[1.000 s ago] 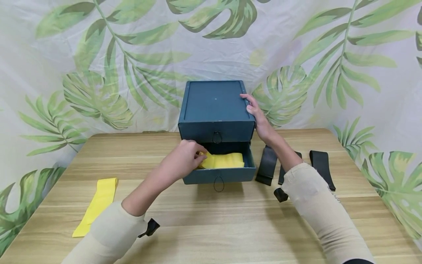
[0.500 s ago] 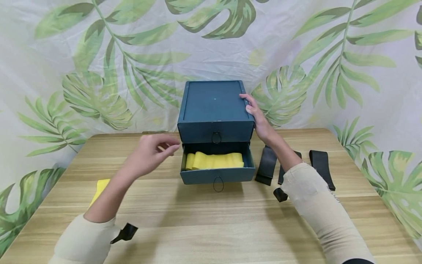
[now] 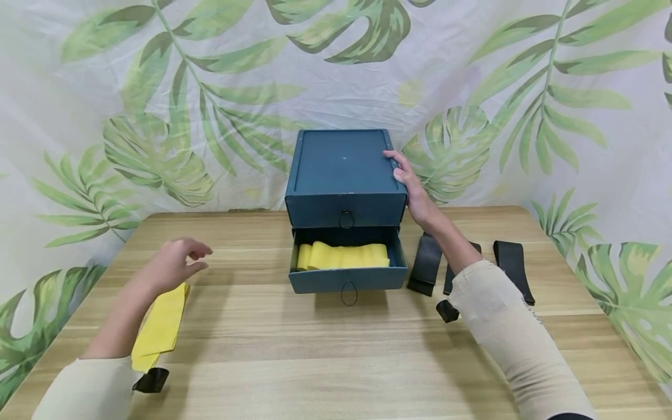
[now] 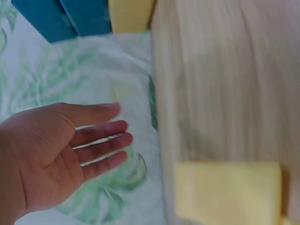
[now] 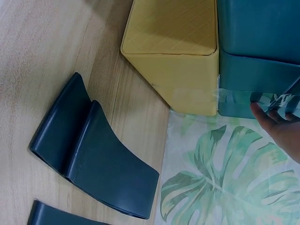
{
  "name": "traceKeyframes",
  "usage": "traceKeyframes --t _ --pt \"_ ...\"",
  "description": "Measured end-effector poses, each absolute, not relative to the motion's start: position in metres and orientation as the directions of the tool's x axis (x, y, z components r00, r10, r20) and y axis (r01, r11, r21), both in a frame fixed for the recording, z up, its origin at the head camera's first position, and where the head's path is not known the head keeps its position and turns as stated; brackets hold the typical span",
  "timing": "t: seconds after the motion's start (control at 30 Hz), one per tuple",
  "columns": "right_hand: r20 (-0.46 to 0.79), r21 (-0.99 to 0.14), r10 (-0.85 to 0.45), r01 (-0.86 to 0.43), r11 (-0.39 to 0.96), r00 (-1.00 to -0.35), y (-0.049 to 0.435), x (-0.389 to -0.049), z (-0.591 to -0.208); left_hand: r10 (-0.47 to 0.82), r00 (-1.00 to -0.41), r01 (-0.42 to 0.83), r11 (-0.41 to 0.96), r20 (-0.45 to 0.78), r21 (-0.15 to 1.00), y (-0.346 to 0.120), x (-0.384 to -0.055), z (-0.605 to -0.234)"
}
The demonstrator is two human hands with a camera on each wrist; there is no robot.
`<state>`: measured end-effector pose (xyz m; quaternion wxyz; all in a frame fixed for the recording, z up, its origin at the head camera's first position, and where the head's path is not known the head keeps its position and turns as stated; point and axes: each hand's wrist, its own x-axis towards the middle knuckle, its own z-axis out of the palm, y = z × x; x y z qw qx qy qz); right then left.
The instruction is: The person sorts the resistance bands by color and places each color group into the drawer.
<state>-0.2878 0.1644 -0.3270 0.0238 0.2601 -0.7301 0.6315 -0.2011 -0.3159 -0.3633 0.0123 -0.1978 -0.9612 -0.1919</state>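
Observation:
My left hand (image 3: 178, 262) hovers over the left side of the table with loosely bent fingers, holding nothing. Just below it lies a yellow flat folded band (image 3: 165, 321), partly hidden by my forearm. In the left wrist view the fingers (image 4: 105, 140) are extended and apart from the yellow band (image 4: 227, 192). My right hand (image 3: 412, 181) rests on the top right edge of a dark blue two-drawer box (image 3: 341, 163); the fingertips touch its side. Its lower drawer (image 3: 346, 281) is pulled out, with yellow folded bands (image 3: 346, 255) inside.
Several black folded bands (image 3: 511, 265) lie on the wooden table (image 3: 325, 373) right of the box, partly behind my right forearm. A yellow block (image 5: 173, 70) adjoins the blue box in the right wrist view. A leaf-patterned cloth (image 3: 336, 87) hangs behind the table.
My left hand has let go of the yellow band in the drawer and moved left, over the yellow band on the table. My right hand stays on the box.

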Motion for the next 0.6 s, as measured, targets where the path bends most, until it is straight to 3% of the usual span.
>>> traceKeyframes --t 0.23,0.6 --pt "0.365 -0.913 -0.35 -0.405 0.046 -0.862 0.163 -0.288 -0.327 0.353 -0.928 0.301 0.898 -0.119 0.32 -0.358 -0.202 -0.379" --pt "0.379 -0.906 -0.344 -0.42 0.049 -0.859 0.163 -0.289 -0.327 0.338 -0.913 0.252 0.908 -0.23 0.334 -0.374 -0.208 -0.379"
